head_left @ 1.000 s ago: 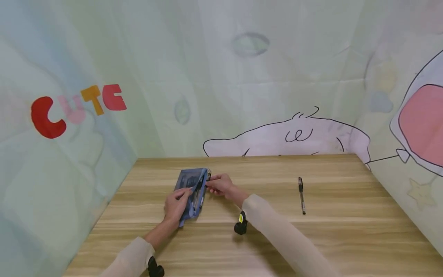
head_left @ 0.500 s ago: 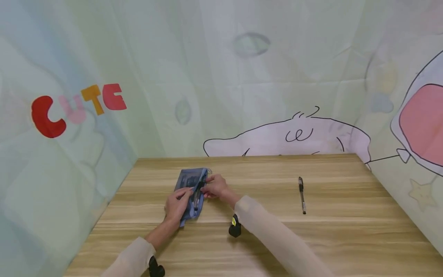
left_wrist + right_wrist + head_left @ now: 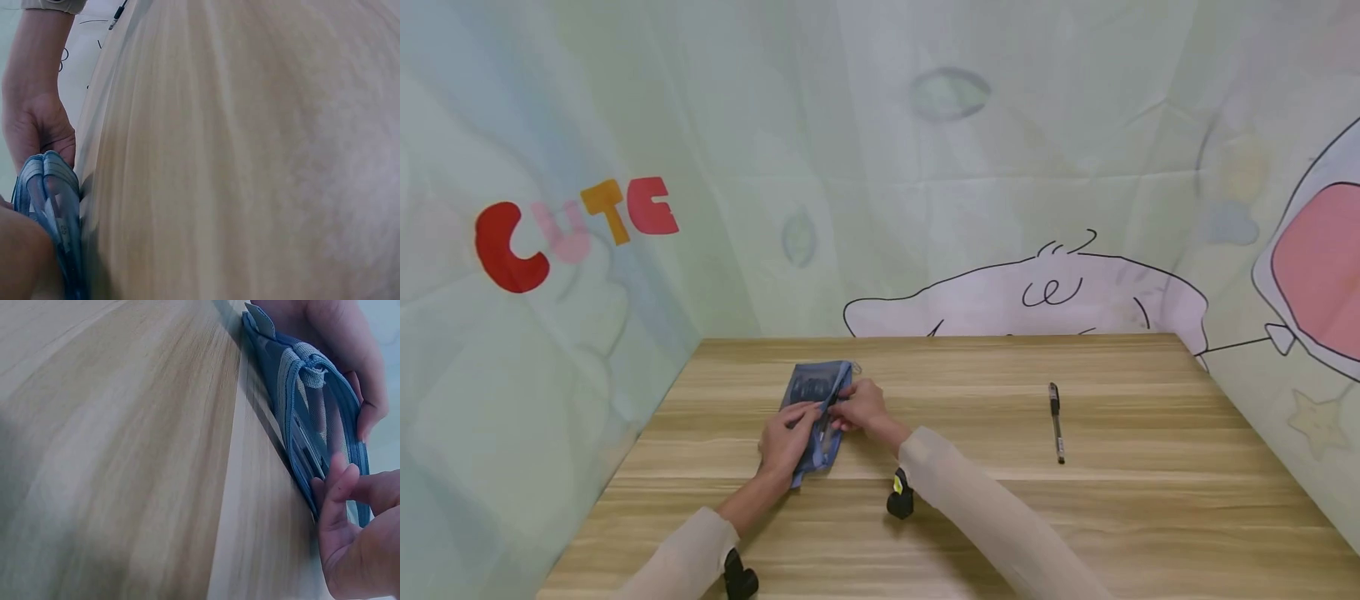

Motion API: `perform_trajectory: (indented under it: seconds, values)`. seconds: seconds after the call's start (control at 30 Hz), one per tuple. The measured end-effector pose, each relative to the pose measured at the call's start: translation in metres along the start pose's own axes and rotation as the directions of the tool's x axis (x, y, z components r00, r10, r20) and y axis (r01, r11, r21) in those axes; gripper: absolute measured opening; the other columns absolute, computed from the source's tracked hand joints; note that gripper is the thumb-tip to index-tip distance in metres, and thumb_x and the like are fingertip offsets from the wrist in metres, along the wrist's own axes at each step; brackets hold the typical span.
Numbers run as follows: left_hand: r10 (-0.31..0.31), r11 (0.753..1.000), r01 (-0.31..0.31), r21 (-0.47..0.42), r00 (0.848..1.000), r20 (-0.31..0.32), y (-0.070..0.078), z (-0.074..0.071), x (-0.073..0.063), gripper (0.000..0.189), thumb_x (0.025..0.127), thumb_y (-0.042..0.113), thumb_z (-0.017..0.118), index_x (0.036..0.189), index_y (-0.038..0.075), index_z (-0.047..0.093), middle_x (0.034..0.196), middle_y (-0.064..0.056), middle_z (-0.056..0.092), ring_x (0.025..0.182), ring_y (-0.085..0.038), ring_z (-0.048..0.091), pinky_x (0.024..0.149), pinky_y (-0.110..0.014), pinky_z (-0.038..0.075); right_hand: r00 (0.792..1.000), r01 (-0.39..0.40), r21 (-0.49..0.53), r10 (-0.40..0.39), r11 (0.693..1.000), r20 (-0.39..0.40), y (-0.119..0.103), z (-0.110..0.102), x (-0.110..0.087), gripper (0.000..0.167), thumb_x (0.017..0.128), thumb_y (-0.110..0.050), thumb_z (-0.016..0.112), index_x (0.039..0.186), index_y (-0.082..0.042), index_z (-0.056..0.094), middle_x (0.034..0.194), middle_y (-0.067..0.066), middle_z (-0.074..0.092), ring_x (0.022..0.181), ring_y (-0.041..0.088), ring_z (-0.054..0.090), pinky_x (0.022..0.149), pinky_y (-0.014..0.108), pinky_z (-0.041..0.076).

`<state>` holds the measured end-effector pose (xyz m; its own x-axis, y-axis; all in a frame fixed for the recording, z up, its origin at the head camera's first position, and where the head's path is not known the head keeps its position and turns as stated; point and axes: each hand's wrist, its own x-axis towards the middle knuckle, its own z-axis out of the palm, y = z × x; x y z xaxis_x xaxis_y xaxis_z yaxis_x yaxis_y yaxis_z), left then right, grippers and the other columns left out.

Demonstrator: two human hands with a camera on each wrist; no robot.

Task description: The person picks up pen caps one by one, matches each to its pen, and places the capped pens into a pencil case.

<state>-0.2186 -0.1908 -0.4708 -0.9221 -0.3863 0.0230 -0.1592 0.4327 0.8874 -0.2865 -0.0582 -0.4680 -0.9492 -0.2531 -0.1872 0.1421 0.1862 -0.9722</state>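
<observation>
A blue see-through mesh pencil case (image 3: 805,375) with a zipped edge lies on the left part of the table. My left hand (image 3: 785,442) pinches the upper side of its mouth, fingers and thumb at the rim. Through the gaping opening, slim pens (image 3: 309,453) show inside in the right wrist view. The curled fingers of my right hand (image 3: 861,408) reach into the mouth from the right; whether they still hold a pen's end I cannot tell. Away to the right, a black-capped clear pen (image 3: 1056,423) lies lengthwise on the wood.
The wood-grain table (image 3: 955,500) is bounded at the back and sides by a printed cloth backdrop (image 3: 880,167). A small ring (image 3: 857,368) hangs at the case's far corner. Black wrist devices (image 3: 900,496) sit under both sleeves.
My right hand has moved left and slightly closer to the case, its fingers now in the opening. A pen seen along the case's right edge now lies inside. The left hand keeps its grip.
</observation>
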Motion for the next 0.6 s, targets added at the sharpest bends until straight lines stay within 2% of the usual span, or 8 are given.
perform_trajectory:
  seconds: [0.3,0.43,0.5,0.6]
  values:
    - [-0.004,1.0,0.004,0.008,1.0,-0.003,0.001,0.001,0.0,0.026,0.091,0.027,0.072,0.112,0.015,0.08,0.129,-0.005,0.073,0.132,-0.025,0.06,0.114,-0.042,0.04,1.0,0.012,-0.038,-0.011,0.999,0.02,0.0,-0.013,-0.003,0.03,0.087,0.005,0.072,0.115,0.014,0.068,0.062,0.009,0.07,0.041,0.003,0.056,0.038,0.012,0.045]
    - [-0.015,1.0,0.015,0.016,1.0,-0.001,0.001,0.002,0.0,0.029,0.09,0.029,0.073,0.114,0.015,0.079,0.13,-0.005,0.072,0.133,-0.026,0.059,0.116,-0.044,0.039,0.997,0.072,-0.082,-0.069,0.994,0.04,-0.001,-0.034,-0.011,0.03,0.088,0.003,0.07,0.116,0.016,0.067,0.059,0.004,0.066,0.043,0.003,0.055,0.04,0.012,0.045]
    - [-0.022,1.0,0.022,0.02,1.0,0.005,0.001,0.001,-0.001,0.031,0.091,0.031,0.072,0.116,0.015,0.079,0.131,-0.006,0.072,0.134,-0.027,0.058,0.118,-0.045,0.038,0.994,0.107,-0.11,-0.102,0.988,0.05,-0.003,-0.048,-0.016,0.031,0.09,0.003,0.069,0.117,0.017,0.066,0.061,0.009,0.068,0.044,0.003,0.054,0.042,0.012,0.046]
    - [-0.025,0.999,0.025,0.023,1.0,0.003,0.001,0.0,-0.001,0.031,0.091,0.031,0.072,0.116,0.015,0.079,0.132,-0.006,0.071,0.136,-0.027,0.057,0.121,-0.045,0.036,0.993,0.111,-0.121,-0.104,0.986,0.063,-0.005,-0.07,-0.022,0.033,0.092,0.002,0.068,0.121,0.017,0.063,0.074,0.018,0.074,0.047,0.004,0.056,0.044,0.014,0.048]
